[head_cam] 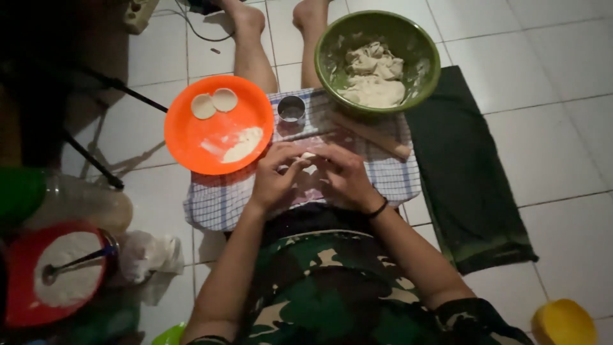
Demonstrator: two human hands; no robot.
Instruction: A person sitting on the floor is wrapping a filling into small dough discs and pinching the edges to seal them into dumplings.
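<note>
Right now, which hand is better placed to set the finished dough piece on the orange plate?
Probably the left hand: the orange plate lies on its side, right next to it. The right hand would have to cross over. Both hands pinch the small dough piece together.

An orange plate [217,124] holds two pale dough discs [214,102] and white flour [242,144]. The bowl [377,61] is green, its dough [372,76] off-white. The cloth [396,172] is white with blue checks. Dark green mat [469,172]; white floor tiles [549,64]; camouflage shirt [332,287]; yellow cup [565,322].
</note>
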